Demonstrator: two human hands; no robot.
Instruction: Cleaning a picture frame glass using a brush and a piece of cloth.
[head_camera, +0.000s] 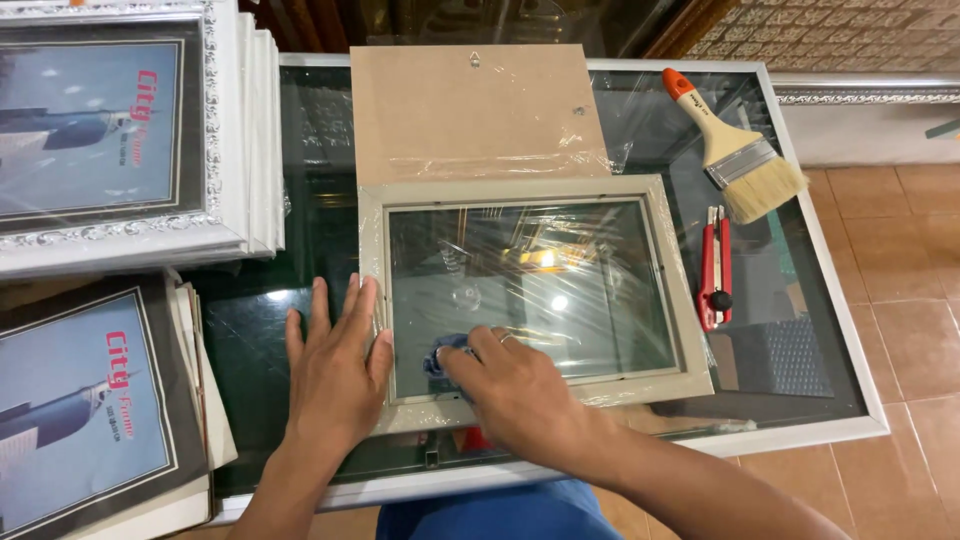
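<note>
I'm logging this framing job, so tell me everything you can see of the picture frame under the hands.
The picture frame is a rectangular, pale grey-beige moulding around a clear glass pane that reflects light. It lies flat on the glass-topped table, partly wrapped in clear plastic film. Its far edge overlaps a brown backing board. The left hand lies flat, fingers touching its left rail. The right hand presses a blue cloth onto the pane at the near left corner.
</note>
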